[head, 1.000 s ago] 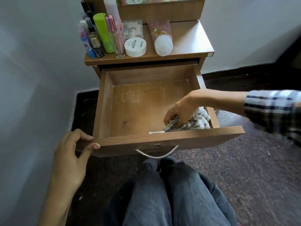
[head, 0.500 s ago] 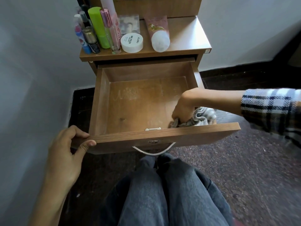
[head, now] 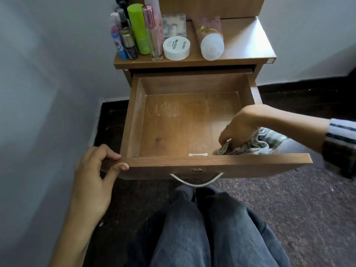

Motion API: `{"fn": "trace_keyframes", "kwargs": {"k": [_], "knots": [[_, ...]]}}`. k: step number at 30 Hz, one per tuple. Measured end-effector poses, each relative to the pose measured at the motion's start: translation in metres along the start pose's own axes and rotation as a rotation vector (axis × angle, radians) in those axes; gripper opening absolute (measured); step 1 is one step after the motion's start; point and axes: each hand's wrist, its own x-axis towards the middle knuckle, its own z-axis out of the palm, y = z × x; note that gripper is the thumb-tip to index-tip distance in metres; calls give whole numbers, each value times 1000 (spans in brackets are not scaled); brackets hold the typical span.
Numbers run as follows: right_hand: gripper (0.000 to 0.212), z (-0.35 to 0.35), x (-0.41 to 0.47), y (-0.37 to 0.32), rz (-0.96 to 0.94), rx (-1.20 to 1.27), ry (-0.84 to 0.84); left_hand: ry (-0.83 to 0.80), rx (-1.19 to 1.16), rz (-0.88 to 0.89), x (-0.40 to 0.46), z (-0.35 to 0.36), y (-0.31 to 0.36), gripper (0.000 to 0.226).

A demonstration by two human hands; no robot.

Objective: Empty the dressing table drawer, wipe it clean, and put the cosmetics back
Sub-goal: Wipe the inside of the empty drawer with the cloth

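The wooden drawer (head: 133,120) is pulled out and holds no cosmetics; pale dusty smears show on its floor. My right hand (head: 238,130) grips a bunched grey-and-white cloth (head: 252,146) in the drawer's front right corner, part of the cloth draped over the right wall. My left hand (head: 94,174) holds the left end of the drawer front, thumb on its face and fingers curled over the top edge. On the dressing table top (head: 248,41) stand several bottles, among them a lime green one (head: 137,27), with a white round jar (head: 176,48) and a pink tube (head: 211,38) lying beside them.
A grey wall runs close along the left and behind the table. A curved metal handle (head: 196,180) hangs under the drawer front, just above my knees in dark jeans (head: 202,228). Speckled dark floor lies to the right.
My right hand has worked the cloth from the front middle toward the front right corner of the drawer. My left hand keeps its hold on the drawer front.
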Motion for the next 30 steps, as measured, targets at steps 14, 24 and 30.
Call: {"fn": "trace_keyframes", "kwargs": {"k": [14, 24, 30], "knots": [[24, -75, 75, -48, -810, -360, 1605, 48, -10, -54, -3, 1, 1, 25], [18, -86, 115, -69, -1096, -380, 1747, 30, -4, -48, 0, 1, 1, 10], [7, -84, 107, -61, -887, 48, 1577, 16, 6, -45, 0, 0, 1, 9]]}}
